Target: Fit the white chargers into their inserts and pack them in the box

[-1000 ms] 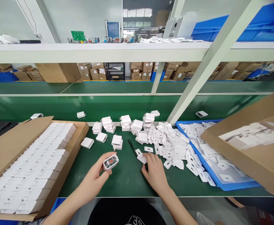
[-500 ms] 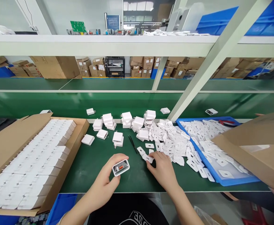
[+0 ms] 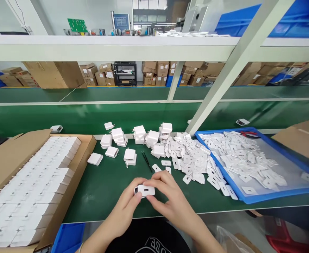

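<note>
A green-topped desk [image 3: 112, 182] runs beneath a white metal shelf frame [image 3: 117, 47], behind which stacked brown cartons [image 3: 154, 73] stand in the background. At the left of the desk lies a large open brown cardboard box [image 3: 9, 161] filled with tight rows of white charger bodies [image 3: 38, 182]. At the right lies a shallow blue plastic tray [image 3: 276, 193] carrying a loose layer of flat white plastic cover plates [image 3: 239, 158]. Between the tray and the desk's middle spreads a heap of further white cover plates [image 3: 191, 161], and behind it a cluster of white rectangular charger housings [image 3: 138, 135], some stacked, some lying singly. A pair of thin black tweezers [image 3: 146, 160] lies on the desk just in front of that cluster. Near the desk's front edge, at centre, the left hand [image 3: 124, 209] and right hand [image 3: 170, 202] meet around a small white rectangular charger housing with a cover plate on its upper face [image 3: 144, 190]. The left grip is closed on the housing from the left and below; the right grip is closed on it too, with its fingers [image 3: 157, 181] curled over the top edge and the thumb pressing near the lower right corner. The housing is held just above the desk surface, well apart from the box and the tray.
</note>
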Tool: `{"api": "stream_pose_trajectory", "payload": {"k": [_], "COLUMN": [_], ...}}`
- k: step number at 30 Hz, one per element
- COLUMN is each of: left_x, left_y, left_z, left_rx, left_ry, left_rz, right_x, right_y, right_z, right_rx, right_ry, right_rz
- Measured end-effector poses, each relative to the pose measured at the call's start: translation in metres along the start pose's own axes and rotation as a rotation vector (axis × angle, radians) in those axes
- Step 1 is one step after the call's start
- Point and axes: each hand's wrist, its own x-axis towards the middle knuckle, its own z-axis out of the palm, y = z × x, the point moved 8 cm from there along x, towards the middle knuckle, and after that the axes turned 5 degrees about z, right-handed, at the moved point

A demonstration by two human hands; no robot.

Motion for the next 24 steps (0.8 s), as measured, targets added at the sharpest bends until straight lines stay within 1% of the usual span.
{"api": "stream_pose_trajectory", "payload": {"k": [3,6,9,10,12,14,16,18,21,24], "left_x": [0.004,0.006,0.009,0.01,0.012,0.014,0.017,0.021,0.026,0.026], "left_y": [-0.002,-0.009,-0.017,-0.018,-0.018,-0.019,-0.02,-0.021,-0.021,-0.031], "left_z": [0.004,0.004,0.002,0.002,0.005,0.007,0.009,0.009,0.009,0.005], "left_rx": [0.061,0.093,0.123,0.135,0.162,0.193,0.224,0.258,0.309,0.339], "left_ry": [0.011,0.038,0.121,0.152,0.206,0.25,0.289,0.304,0.263,0.232], "left_rz": [0.0,0.025,0.059,0.075,0.108,0.106,0.08,0.082,0.142,0.153], "right_x": [0.003,0.005,0.004,0.004,0.003,0.004,0.005,0.006,0.006,0.009], "right_y": [0.007,0.021,0.044,0.05,0.056,0.058,0.063,0.07,0.081,0.083], "right_z": [0.006,0.01,0.012,0.015,0.023,0.031,0.033,0.033,0.035,0.039], "right_rx": [0.054,0.205,0.377,0.416,0.465,0.493,0.513,0.511,0.44,0.386], "right_ry": [-0.045,-0.087,-0.036,-0.034,-0.066,-0.085,-0.046,0.003,0.035,0.011], "right_rz": [0.031,0.101,0.251,0.293,0.332,0.334,0.354,0.393,0.441,0.439]}}
